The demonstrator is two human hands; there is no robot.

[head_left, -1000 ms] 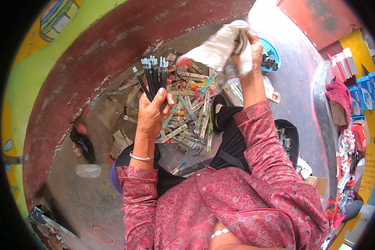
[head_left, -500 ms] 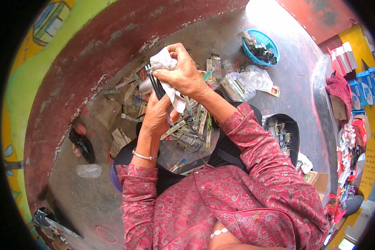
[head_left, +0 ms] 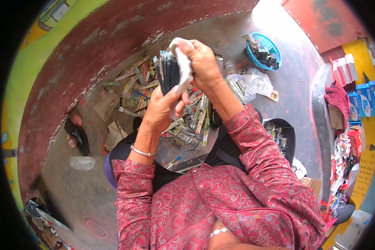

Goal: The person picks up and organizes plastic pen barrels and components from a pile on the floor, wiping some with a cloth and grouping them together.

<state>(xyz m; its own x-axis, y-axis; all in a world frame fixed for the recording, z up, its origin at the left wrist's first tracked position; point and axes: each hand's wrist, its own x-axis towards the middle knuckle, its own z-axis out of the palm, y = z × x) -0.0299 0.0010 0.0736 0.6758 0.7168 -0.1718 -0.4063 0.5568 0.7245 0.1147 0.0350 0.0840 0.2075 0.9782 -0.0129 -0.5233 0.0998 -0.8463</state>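
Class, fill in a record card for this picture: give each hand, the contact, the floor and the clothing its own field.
Left hand: the left hand grips a bundle of slim black sticks with pale blue tips, upward in view
Right hand: the right hand holds a white cloth
Contact: cloth appears against the bundle's right side
Floor ahead: loose heap of thin strips, partly hidden by the hands
Floor, ahead right: blue basket with dark items; whitish plastic bag
Clothing: red patterned jacket
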